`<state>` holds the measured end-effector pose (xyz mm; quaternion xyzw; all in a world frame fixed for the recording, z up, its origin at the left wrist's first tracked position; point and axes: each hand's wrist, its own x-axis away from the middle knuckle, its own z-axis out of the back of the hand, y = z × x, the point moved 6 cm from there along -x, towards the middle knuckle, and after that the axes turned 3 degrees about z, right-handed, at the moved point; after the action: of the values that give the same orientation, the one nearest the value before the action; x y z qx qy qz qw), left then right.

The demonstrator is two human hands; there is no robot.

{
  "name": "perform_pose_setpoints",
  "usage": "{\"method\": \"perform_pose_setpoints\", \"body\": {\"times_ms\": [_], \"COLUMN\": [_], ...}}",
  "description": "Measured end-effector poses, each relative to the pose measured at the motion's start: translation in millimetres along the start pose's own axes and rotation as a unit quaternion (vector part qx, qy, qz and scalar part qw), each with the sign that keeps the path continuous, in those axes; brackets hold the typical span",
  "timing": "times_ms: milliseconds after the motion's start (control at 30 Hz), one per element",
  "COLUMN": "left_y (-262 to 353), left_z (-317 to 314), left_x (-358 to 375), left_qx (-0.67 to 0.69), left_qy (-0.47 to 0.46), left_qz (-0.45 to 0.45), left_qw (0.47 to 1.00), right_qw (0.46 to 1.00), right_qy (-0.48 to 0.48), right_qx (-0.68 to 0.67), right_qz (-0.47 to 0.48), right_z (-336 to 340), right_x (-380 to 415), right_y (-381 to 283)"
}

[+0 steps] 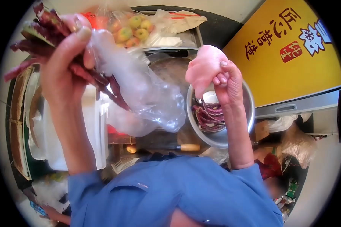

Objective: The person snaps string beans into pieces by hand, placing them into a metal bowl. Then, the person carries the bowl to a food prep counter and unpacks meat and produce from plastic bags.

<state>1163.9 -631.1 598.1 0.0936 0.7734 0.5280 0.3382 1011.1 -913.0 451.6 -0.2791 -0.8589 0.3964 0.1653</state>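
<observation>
High on the left, my left hand point(66, 56) is closed around a bunch of purple-red leafy stalks point(51, 24). A clear plastic bag point(155, 100) hangs from beside that hand and spreads toward the middle. My right hand point(229, 79) pinches a smooth, pale pink, floppy piece point(206, 66); I cannot tell whether it is meat or thin plastic. Under the right hand and forearm stands a round metal bowl point(250, 109). Inside it lie purple-red strips point(208, 117) and a white round thing point(211, 97), partly hidden by the pink piece.
A metal tray point(197, 38) at the back bears bagged apples point(134, 30). A knife with a wooden handle point(188, 147) lies close to my body. White plastic containers point(74, 143) stand at left, and a yellow panel point(261, 72) at right. Another person's arm point(57, 215) shows lower left.
</observation>
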Motion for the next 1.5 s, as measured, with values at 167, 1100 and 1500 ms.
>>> {"method": "perform_pose_setpoints", "body": {"times_ms": [167,1100,1500], "left_y": [43.8,95.5,92.0], "left_z": [38.1,41.1,7.1], "left_x": [-18.9,67.9,127.1], "left_qx": [0.053,0.020,0.045], "left_qy": [-0.029,-0.110,-0.143], "left_qz": [-0.030,0.003,0.082], "left_qw": [0.998,0.994,0.985], "right_qw": [1.000,0.811,0.878], "right_qy": [-0.010,-0.432,-0.452], "right_qx": [-0.008,0.372,0.149], "right_qz": [-0.019,-0.128,-0.055], "right_z": [-18.0,-117.2,-161.5], "right_x": [-5.8,116.1,200.3], "right_y": [31.6,112.5,206.8]}}
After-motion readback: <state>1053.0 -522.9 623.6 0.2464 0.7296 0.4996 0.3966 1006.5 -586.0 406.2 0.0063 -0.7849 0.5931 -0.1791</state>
